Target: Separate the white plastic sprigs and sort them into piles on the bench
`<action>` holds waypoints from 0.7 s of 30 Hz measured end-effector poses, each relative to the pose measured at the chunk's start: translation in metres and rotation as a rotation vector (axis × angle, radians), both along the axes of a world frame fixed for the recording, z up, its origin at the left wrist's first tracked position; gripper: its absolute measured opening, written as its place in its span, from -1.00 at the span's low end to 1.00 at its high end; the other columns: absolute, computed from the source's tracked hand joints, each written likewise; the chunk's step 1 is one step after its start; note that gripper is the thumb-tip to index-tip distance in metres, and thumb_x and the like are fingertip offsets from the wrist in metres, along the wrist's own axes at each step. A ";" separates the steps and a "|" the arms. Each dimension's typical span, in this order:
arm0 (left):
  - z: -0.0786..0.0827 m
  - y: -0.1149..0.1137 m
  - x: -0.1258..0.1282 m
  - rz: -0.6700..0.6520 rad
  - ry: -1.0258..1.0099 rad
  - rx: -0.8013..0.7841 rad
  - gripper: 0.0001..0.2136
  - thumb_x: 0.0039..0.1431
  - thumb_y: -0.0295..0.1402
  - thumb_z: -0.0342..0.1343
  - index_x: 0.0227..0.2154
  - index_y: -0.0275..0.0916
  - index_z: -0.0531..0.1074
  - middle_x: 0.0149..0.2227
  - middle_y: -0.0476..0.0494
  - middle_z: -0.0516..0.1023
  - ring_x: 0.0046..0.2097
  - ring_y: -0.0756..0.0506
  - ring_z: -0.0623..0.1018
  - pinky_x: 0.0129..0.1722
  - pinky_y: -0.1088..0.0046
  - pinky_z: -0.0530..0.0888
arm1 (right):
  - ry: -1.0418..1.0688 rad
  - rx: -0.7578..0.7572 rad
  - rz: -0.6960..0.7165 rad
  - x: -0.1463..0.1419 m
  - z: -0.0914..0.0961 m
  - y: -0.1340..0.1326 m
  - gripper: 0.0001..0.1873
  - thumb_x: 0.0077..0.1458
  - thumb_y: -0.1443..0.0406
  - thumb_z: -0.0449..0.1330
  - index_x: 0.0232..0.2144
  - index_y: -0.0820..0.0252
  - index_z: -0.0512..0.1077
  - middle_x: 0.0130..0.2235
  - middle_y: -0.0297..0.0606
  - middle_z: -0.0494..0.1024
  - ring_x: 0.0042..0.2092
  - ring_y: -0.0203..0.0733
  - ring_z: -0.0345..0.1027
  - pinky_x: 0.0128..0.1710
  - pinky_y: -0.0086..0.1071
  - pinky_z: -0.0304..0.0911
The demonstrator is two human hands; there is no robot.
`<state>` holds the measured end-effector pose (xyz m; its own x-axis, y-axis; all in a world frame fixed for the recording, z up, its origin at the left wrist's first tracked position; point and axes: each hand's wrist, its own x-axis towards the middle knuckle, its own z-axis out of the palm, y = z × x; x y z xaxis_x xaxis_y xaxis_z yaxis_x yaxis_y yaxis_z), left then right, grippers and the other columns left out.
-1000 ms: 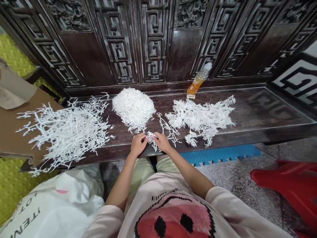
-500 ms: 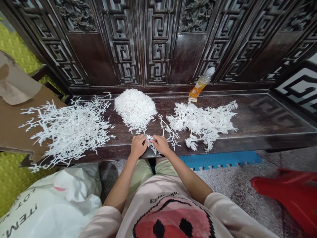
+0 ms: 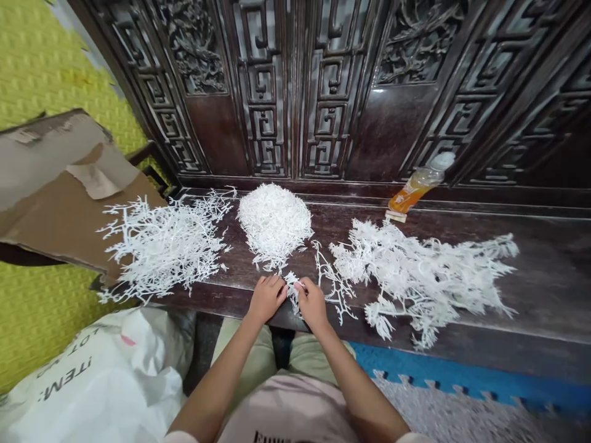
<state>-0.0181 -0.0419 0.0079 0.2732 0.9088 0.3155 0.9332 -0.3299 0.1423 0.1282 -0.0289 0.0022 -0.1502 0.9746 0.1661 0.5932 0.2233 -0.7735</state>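
Note:
Both of my hands are at the front edge of a dark wooden bench point(image 3: 286, 320). My left hand point(image 3: 266, 299) and my right hand point(image 3: 313, 303) pinch a small white branched sprig point(image 3: 292, 292) between them, and their fingers hide part of it. A loose white sprig point(image 3: 335, 286) lies just right of my right hand. Behind my hands sits a dense white mound of fine sprigs point(image 3: 274, 224). A looser pile of branching sprigs point(image 3: 164, 243) lies to the left, and another point(image 3: 415, 277) lies to the right.
An orange drink bottle point(image 3: 418, 189) lies on the bench's back edge before a carved dark wood panel point(image 3: 323, 92). A cardboard sheet point(image 3: 60, 191) overlaps the bench's left end. A white woven sack point(image 3: 92, 381) sits at lower left, above a blue foam mat point(image 3: 462, 384).
My view has tilted and shifted, bringing the bench closer and pushing the red stool out of frame. My hands remain together on the small sprig, with little visible movement.

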 end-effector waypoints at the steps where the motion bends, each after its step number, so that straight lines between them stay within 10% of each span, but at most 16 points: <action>1: 0.001 0.000 0.001 0.017 -0.005 -0.008 -0.80 0.16 -0.34 -0.17 -0.47 -0.23 0.32 -0.45 -0.08 0.41 -0.35 -0.04 0.36 -0.32 0.40 0.19 | 0.016 -0.011 -0.003 0.001 0.000 0.000 -0.73 0.09 0.20 -0.09 -0.52 0.20 0.29 -0.57 -0.36 0.35 -0.51 -0.32 0.15 -0.46 -0.49 -0.03; 21: 0.001 0.006 0.011 0.158 0.068 -0.162 -0.81 0.14 -0.35 -0.17 -0.44 -0.21 0.34 -0.46 -0.12 0.41 -0.35 -0.04 0.37 -0.32 0.39 0.21 | -0.129 0.022 0.110 0.005 -0.002 0.003 -0.71 0.10 0.11 -0.07 -0.45 0.15 0.30 -0.52 -0.22 0.41 -0.43 -0.14 0.25 -0.38 -0.36 -0.03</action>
